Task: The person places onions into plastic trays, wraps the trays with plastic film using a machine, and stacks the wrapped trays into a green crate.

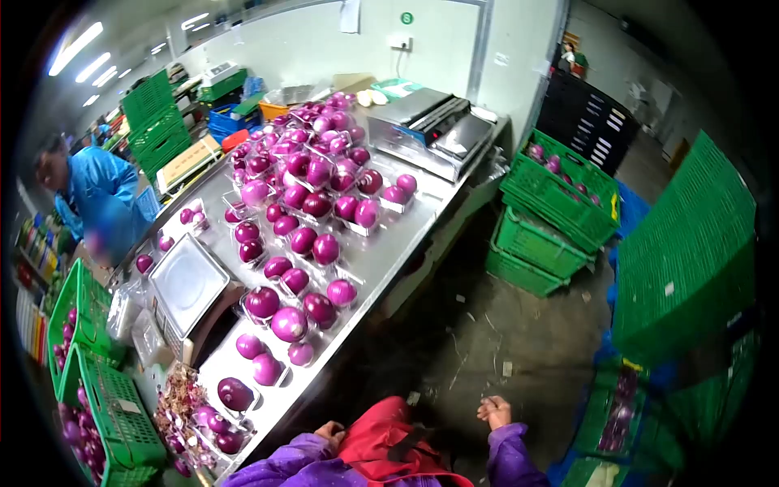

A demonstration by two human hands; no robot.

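My right hand [494, 412] hangs over the floor to the right of my red apron [389, 442], its fingers loosely curled with nothing visible in them. Close to the table's front edge, my left hand [331, 433] is beside the apron; its fingers are partly hidden. Nearest to it on the steel table [381, 272] are clear trays of red onions, one with a large dark onion [235, 394] and another with two onions [266, 368]. Many more packed red onions [316, 203] are heaped towards the far end.
A weighing scale [190, 284] stands at the table's left side; a wrapping machine [430, 130] sits at the far end. Onion skins [182, 398] lie near a green crate [122, 410]. Stacked green crates [540, 243] stand right. A person in blue [105, 191] is across the table.
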